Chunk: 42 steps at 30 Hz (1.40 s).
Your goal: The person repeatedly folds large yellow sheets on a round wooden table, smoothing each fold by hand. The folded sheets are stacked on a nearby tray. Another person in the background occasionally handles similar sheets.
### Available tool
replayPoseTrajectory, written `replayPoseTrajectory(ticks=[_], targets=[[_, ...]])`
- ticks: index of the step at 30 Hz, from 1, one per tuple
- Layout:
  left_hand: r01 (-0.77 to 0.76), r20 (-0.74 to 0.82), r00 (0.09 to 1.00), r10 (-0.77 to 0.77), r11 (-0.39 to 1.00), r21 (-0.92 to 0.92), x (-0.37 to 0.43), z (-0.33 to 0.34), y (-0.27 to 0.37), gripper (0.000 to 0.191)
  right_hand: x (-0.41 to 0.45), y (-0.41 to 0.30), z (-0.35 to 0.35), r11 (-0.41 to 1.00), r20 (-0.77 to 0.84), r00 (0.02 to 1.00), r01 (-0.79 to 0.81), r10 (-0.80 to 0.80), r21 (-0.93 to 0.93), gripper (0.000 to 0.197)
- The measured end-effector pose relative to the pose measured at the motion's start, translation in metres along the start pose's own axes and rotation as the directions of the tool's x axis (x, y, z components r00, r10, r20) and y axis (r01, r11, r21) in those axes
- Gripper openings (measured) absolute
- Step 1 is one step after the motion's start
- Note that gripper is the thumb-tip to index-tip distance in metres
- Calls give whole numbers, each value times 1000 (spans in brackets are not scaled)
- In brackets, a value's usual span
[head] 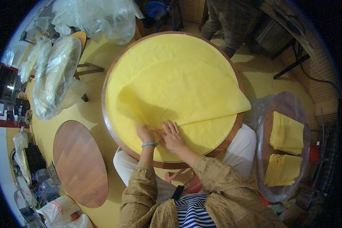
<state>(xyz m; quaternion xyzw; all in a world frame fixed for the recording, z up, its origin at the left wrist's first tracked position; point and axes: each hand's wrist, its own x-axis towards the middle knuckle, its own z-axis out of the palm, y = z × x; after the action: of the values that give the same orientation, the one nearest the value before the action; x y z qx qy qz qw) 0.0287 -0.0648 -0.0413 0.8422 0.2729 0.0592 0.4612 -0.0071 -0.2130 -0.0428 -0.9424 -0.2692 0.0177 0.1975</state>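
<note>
A broad, thin yellow sheet [182,88] lies partly folded over a round yellow layer [208,139]; its material is not clear. Both rest on a round wooden board [103,99] between the person's knees. My left hand [145,133], a pale green bangle at its wrist, pinches the near edge of the sheet. There the sheet rises in a blurred, curved flap, and the fingertips are hard to make out. Beside it, my right hand [172,138] is laid flat near the fold line, fingers spread. The folded sheet's pointed corner reaches over the board's right rim.
Two stacks of folded yellow sheets [287,132] [283,170] sit on a plastic-covered round board [269,119] at right. A bare wooden round top [79,164] stands at left. Plastic-wrapped goods [58,74] rest behind it. Another person's legs [223,22] are at the far side.
</note>
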Motion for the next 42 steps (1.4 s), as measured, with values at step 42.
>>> replayPoseTrajectory(ticks=[42], targets=[[-641, 395, 762, 513, 510, 574, 176, 55, 82, 82, -30, 67, -41, 1000, -28, 999, 17, -17, -12, 58]])
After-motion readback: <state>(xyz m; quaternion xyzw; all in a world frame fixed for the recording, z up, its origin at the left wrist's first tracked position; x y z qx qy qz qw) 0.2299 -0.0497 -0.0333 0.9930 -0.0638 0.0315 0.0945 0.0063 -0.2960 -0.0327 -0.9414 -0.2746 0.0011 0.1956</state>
